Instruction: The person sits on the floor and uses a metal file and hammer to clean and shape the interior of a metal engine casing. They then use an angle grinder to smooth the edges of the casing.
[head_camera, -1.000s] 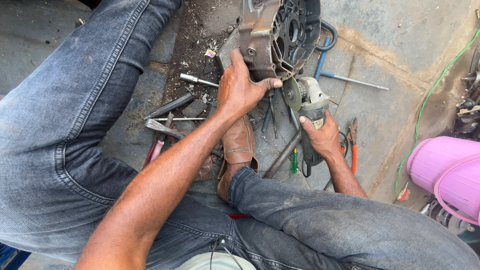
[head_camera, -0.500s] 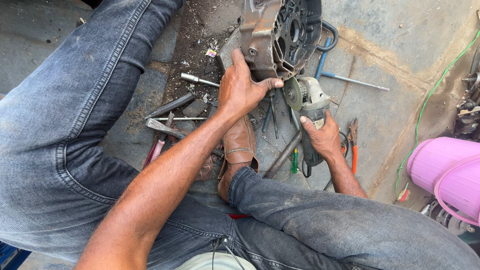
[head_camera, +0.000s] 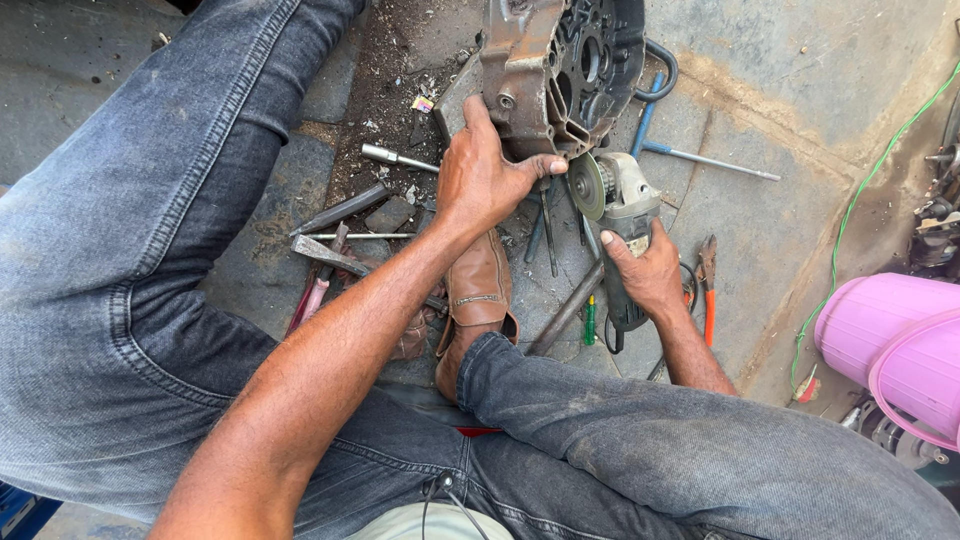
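I sit on the floor (head_camera: 820, 120) with the metal engine casing (head_camera: 560, 70) standing on edge between my knees, just past my brown shoe (head_camera: 478, 300). My left hand (head_camera: 485, 175) is clamped on the casing's lower edge, fingers wrapped round the rim and thumb pointing toward the grinder, holding it steady. My right hand (head_camera: 645, 275) is closed round the body of the angle grinder (head_camera: 620, 200), and its disc sits right at the casing's lower corner, touching or nearly so; I cannot tell which, and I see no sparks.

By my judgement the grinding is in its early or middle stretch: the casing looks rusty and grimy all over, with no bright, freshly cut patch showing. Most of the cleaning-up seems left.

Loose tools lie around the shoe: a socket extension (head_camera: 398, 157), orange-handled pliers (head_camera: 708, 285), a T-handle wrench (head_camera: 700, 158), a green screwdriver (head_camera: 590, 322). A pink bucket (head_camera: 890, 340) stands well apart to my right.
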